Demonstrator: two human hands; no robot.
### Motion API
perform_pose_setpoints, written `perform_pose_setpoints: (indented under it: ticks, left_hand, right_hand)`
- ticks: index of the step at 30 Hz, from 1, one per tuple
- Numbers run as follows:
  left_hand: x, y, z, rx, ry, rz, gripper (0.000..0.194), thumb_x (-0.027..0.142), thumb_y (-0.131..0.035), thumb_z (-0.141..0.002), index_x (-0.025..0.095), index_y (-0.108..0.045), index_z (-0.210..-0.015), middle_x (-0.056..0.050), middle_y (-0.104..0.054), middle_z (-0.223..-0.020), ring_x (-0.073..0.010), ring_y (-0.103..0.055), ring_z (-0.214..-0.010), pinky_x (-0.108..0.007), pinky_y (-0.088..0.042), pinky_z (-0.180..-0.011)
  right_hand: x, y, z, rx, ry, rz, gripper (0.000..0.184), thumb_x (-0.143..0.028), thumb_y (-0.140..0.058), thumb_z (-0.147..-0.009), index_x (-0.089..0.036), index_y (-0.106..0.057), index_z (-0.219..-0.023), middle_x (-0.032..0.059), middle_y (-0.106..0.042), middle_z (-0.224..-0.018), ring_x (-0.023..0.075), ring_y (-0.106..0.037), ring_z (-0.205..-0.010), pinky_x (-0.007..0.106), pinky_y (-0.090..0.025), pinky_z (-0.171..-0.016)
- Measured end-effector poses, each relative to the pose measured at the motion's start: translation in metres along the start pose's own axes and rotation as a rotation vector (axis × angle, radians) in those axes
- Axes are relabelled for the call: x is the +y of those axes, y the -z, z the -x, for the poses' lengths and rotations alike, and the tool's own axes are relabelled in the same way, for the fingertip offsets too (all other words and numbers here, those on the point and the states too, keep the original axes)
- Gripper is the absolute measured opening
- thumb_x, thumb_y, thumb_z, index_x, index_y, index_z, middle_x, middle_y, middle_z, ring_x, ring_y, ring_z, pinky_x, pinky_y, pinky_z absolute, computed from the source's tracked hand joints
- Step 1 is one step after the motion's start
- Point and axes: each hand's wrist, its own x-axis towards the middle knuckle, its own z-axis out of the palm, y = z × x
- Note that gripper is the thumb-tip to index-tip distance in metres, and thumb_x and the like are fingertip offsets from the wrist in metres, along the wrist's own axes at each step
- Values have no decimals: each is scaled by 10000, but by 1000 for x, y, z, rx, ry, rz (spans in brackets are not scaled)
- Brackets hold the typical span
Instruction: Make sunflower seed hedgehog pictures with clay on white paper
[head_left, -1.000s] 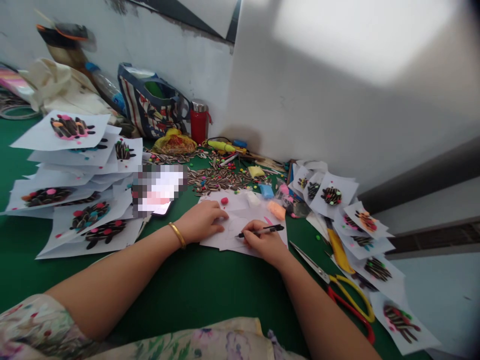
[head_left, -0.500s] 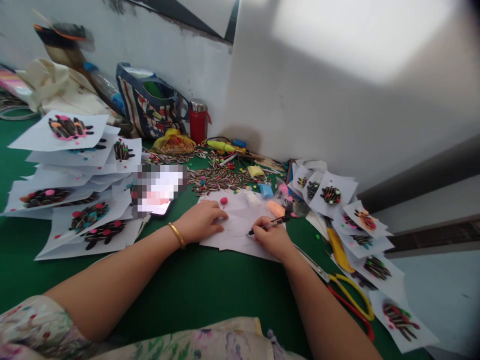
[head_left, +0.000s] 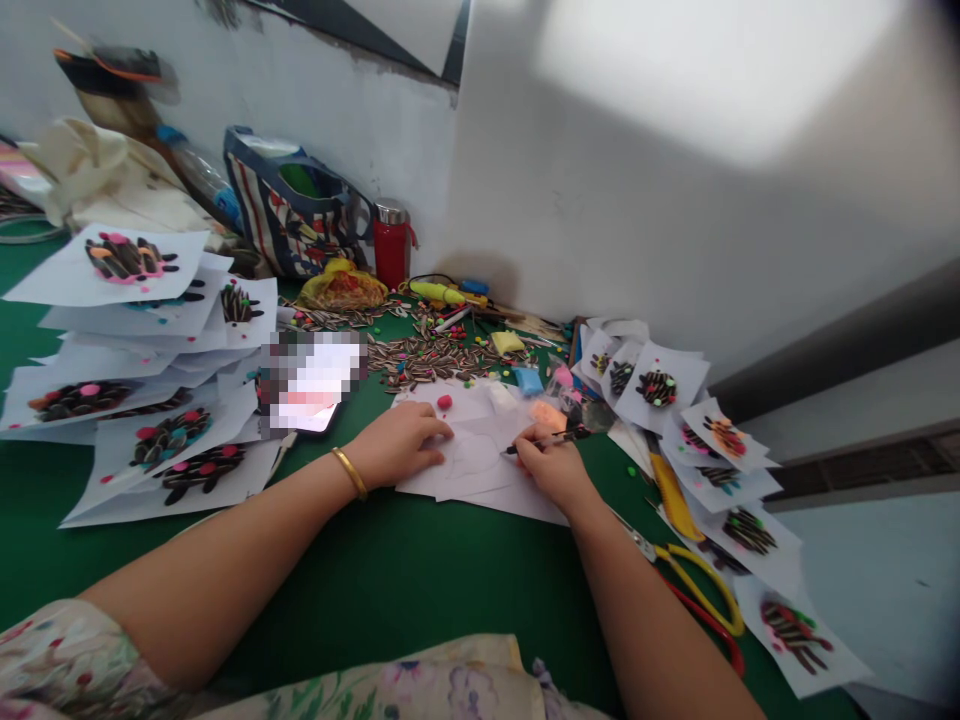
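Observation:
My right hand point(head_left: 553, 468) grips a black pen point(head_left: 551, 440), its tip at the white paper point(head_left: 480, 485) in front of me. A faint curved outline shows on the sheet between my hands. My left hand point(head_left: 401, 445) lies on the paper's left part, fingers stretched out and holding nothing. Just beyond its fingers a small red lump point(head_left: 445, 402), like modelling clay, rests on the sheets. Past the paper spreads a heap of striped sunflower seeds point(head_left: 431, 358). Blue clay point(head_left: 528, 380) and orange clay point(head_left: 549, 415) in clear wrap lie beyond my right hand.
Sheets with seed-and-clay figures point(head_left: 176, 435) are stacked at the left, and more sheets point(head_left: 750, 535) overlap at the right. Scissors point(head_left: 701, 585) and a yellow cutter point(head_left: 675, 497) lie by my right forearm. A phone point(head_left: 319, 385), red flask point(head_left: 391, 250) and striped bag point(head_left: 300, 215) stand left of centre.
My right hand and the pen have moved slightly right along the paper, and more of the curved outline shows. My left hand stays in place on the sheet.

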Motion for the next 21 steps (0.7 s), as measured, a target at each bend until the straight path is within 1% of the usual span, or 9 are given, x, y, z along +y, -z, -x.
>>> perform_pose_setpoints:
  ticks: [8, 11, 21]
  left_hand:
    - [0, 0, 0, 7, 0, 2, 299, 324, -645, -824, 240, -698, -1106, -78, -628, -1034, -249, -576, -1015, -360, -417, -897]
    - [0, -1, 0, 4, 1, 3, 303, 325, -650, -819, 239, -697, -1106, -78, -627, -1045, -250, -576, -1016, -361, -417, -895]
    - [0, 0, 0, 13, -1, -2, 293, 326, -648, -822, 241, -700, -1098, -76, -630, -1028, -248, -577, -1008, -367, -422, -890]
  right_hand:
    - [-2, -1, 1, 14, 8, -49, 162, -312, -511, -751, -210, -605, -669, -13, -644, -561, 154, -587, -507, 245, -437, -496]
    - [-2, -1, 1, 9, -5, -45, 156, -312, -513, -752, -212, -606, -678, -15, -643, -561, 158, -591, -512, 249, -438, -501]
    - [-2, 0, 2, -11, 14, -17, 157, -302, -505, -757, -214, -614, -686, -18, -652, -576, 160, -597, -525, 251, -433, -506]
